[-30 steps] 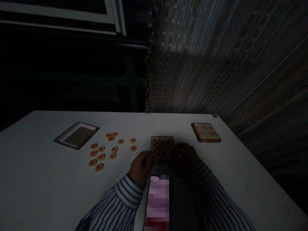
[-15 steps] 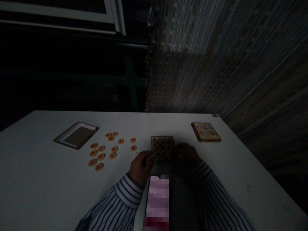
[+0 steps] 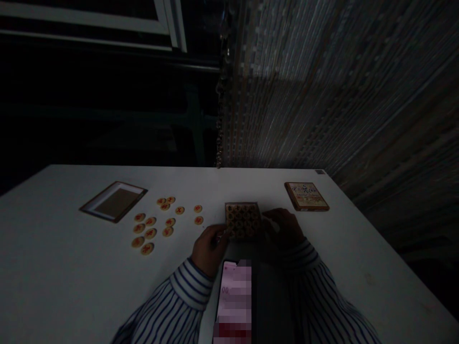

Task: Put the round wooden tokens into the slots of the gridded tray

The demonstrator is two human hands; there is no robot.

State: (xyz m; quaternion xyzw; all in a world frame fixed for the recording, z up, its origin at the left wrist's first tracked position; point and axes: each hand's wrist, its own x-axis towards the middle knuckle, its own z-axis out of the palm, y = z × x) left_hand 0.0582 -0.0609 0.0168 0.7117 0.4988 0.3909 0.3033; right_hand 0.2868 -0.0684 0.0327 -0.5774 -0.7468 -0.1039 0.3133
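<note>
A small square box (image 3: pixel 241 204) lies in the middle of the table, with rows of round Chinese chess pieces (image 3: pixel 245 215) in it, their characters dark. At its near left corner, my left hand (image 3: pixel 209 249) grips the edge between thumb and fingers. My right hand (image 3: pixel 286 228) is at the box's right side, fingers bent and fingertips at the edge; deep shadow blurs the exact contact. Loose Chinese chess pieces with red characters (image 3: pixel 150 233), several of them, lie flat to the left of the box.
An open box lid or tray (image 3: pixel 116 201) lies at the far left. A flat printed box (image 3: pixel 307 196) rests at the back right. The lit phone (image 3: pixel 234 291) lies between my forearms on the white table (image 3: pixel 71 277). Behind hangs a bead curtain (image 3: pixel 287 105).
My right hand has shifted slightly up and to the right, its fingers spreading a little at the box's edge. My left hand, the box and the loose pieces stay in place.
</note>
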